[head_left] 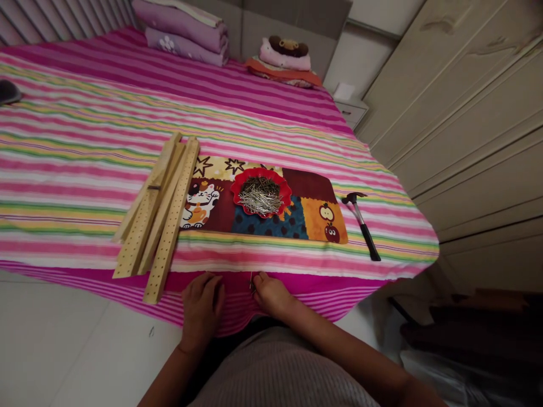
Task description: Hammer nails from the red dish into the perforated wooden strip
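My right hand (272, 295) is closed at the bed's near edge, pinching thin metal nails (251, 281) that stick out from its fingertips. My left hand (201, 305) rests on the magenta cloth to the left, fingers loosely bent and thumb apart, with nothing visible in it. Beyond both hands, a red scalloped bowl (287, 204) stands on a patterned cloth mat (292, 226). Silvery and darker nails (261, 198) fill the bowl. Left of the mat lie several wooden strips (172, 226) with rows of small holes, the rightmost one reaching over the bed's edge near my left hand.
A claw hammer (365, 229) with a black handle lies right of the mat. Striped sheets (85, 169) cover the bed. Folded purple bedding (186, 34) and a pile of folded cloths (284, 62) sit at the far end. A wardrobe (466, 113) stands on the right.
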Tool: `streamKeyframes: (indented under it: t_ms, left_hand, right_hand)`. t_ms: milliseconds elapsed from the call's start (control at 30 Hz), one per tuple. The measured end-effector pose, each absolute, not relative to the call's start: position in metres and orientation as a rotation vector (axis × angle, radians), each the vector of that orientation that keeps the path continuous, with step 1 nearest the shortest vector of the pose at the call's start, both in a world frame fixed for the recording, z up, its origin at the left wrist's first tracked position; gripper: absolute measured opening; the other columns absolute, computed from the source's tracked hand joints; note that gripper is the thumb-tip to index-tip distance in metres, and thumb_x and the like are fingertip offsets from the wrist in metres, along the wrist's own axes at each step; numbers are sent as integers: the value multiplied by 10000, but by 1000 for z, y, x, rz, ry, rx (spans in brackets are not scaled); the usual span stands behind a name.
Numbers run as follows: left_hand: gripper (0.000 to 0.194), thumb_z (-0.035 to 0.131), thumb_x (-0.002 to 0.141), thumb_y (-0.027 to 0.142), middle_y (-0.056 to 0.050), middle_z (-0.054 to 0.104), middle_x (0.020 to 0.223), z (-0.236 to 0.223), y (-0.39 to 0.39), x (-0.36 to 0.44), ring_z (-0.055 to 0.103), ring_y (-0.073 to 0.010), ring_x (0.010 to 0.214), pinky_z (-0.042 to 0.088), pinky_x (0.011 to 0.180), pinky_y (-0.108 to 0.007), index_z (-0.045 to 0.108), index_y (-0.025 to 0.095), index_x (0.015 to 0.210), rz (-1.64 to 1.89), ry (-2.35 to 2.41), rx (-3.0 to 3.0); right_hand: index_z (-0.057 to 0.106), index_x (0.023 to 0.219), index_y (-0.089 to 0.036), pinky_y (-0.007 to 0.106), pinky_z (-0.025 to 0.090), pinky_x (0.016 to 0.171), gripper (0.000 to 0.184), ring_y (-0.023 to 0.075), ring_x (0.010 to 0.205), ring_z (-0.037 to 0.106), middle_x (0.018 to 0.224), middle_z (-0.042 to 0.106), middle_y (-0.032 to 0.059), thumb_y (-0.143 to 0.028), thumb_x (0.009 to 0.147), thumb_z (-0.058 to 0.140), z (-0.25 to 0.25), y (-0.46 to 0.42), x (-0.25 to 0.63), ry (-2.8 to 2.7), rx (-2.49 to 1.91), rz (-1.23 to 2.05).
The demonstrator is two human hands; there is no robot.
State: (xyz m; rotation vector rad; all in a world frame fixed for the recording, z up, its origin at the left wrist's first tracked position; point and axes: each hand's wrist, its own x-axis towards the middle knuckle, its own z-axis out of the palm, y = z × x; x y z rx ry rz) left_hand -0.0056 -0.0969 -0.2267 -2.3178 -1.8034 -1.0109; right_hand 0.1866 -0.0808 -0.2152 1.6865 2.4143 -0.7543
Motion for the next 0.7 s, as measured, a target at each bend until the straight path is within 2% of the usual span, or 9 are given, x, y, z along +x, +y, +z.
streamKeyframes:
  t_ms: [167,333,433,533,700]
  left_hand:
    - [163,535,824,216,-97,593,1009,-229,-96,-8,558,-225,950,436,851,-386,617,171,957,-1043,-1808,-2305]
    - [147,542,819,211,-90,596,989,-234,-92,-15,566,-215,914,442,823,-366,604,174,947,-1087,-1714,-2298]
    - [151,543,819,217,-89,596,992,-236,-91,-18,568,-217,917,441,827,-367,597,175,954,-1101,-1688,-2295]
    - [149,543,819,227,-92,597,987,-238,-90,-20,570,-223,908,443,819,-376,595,171,947,-1111,-1678,-2288]
    - [141,541,818,227,-90,599,974,-237,-90,-21,575,-218,886,452,796,-368,599,174,935,-1135,-1661,-2268]
  right_hand:
    - [590,977,-92,317,487,695,221,248,855,618,1009,638,177,-100,778,493,-216,-79,188,2443,1691,-803]
    - [578,850,-143,265,456,695,136,191,798,594,896,653,91,-104,734,519,-210,-78,198,2494,1795,-953]
    - [521,718,-180,218,427,623,101,138,693,555,754,613,11,-82,694,519,-202,-78,203,2505,1894,-1105]
    - [433,634,-199,174,388,530,154,97,586,503,616,515,-49,-59,667,486,-186,-77,205,2488,1985,-1286]
    - [391,682,-222,150,326,356,117,70,342,409,449,395,-107,-122,743,381,-144,-57,210,2416,2055,-1556]
